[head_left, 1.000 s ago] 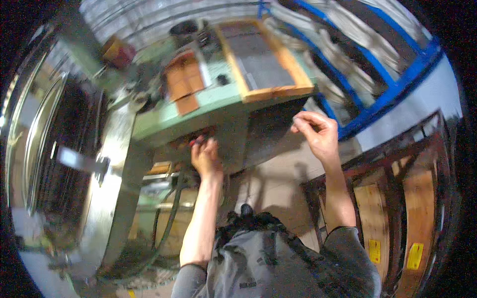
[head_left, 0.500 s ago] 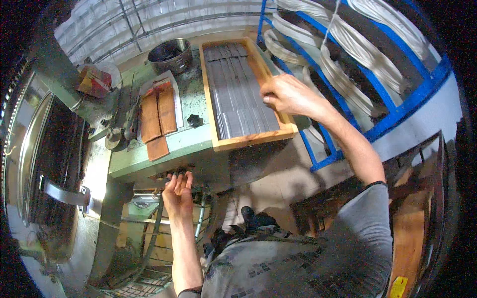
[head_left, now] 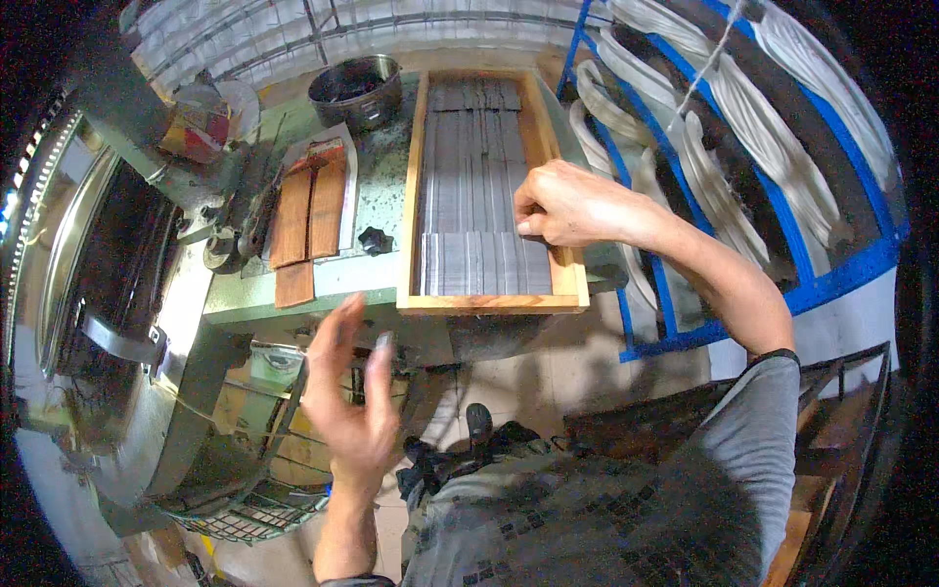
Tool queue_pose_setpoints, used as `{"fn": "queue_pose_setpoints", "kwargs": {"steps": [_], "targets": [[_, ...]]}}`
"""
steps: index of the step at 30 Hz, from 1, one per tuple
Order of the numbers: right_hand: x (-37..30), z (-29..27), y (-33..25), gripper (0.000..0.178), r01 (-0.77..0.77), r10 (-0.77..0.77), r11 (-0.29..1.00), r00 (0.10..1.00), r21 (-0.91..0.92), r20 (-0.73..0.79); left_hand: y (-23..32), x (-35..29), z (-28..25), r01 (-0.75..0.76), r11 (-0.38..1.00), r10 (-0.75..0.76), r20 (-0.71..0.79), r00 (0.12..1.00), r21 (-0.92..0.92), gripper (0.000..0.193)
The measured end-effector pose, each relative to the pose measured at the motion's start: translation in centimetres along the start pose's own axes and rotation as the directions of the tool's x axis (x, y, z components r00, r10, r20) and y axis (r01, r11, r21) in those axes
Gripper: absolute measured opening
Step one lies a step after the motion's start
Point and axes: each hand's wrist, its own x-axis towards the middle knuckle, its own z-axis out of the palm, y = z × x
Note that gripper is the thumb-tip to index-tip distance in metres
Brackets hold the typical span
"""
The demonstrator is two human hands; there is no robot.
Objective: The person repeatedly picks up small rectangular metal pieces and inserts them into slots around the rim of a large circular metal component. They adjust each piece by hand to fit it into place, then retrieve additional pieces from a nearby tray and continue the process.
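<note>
Left hand [head_left: 354, 416] came from under the bench [head_left: 245, 307], fingers apart, freed; right hand [head_left: 567, 203] bunched at strips [head_left: 469, 186], grip unclear.

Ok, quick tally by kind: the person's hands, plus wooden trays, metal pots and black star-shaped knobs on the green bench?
Hands: 2 (left hand, right hand)
Wooden tray: 1
Metal pot: 1
Black knob: 1
Total: 5

Grey shirt [head_left: 587, 519], dark-edged sleeves [head_left: 753, 440]
</note>
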Motion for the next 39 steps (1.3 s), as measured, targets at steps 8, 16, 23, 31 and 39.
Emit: {"fn": "queue_pose_setpoints", "kwargs": {"steps": [8, 16, 23, 31, 39], "targets": [[0.6, 0.6, 0.1, 0.023, -0.07, 0.07, 0.997, 0.997, 0.014, -0.037, 2.8, 6.5, 6.5, -0.528, 0.698, 0.268, 0.508, 0.819, 0.484, 0.066], [1.1, 0.9, 0.9, 0.025, -0.102, 0.102, 0.994, 0.995, 0.031, -0.001, 1.7, 5.8, 7.7, -0.534, 0.641, 0.248, 0.509, 0.824, 0.552, 0.066], [1.1, 0.5, 0.4, 0.02, -0.27, 0.226, 0.891, 0.961, 0.365, 0.159, 1.6, 5.8, 7.6, -0.532, 0.648, 0.257, 0.502, 0.826, 0.544, 0.065], [1.8, 0.4, 0.6, 0.039, -0.085, 0.069, 0.979, 0.994, 0.187, 0.09, 1.6, 5.7, 7.6, -0.518, 0.666, 0.267, 0.477, 0.837, 0.537, 0.065], [2.5, -1.9, 0.6, 0.028, -0.079, 0.034, 0.969, 0.981, 0.233, 0.191, 0.8, 5.9, 7.4, -0.423, 0.805, 0.284, 0.355, 0.89, 0.416, 0.055]]}}
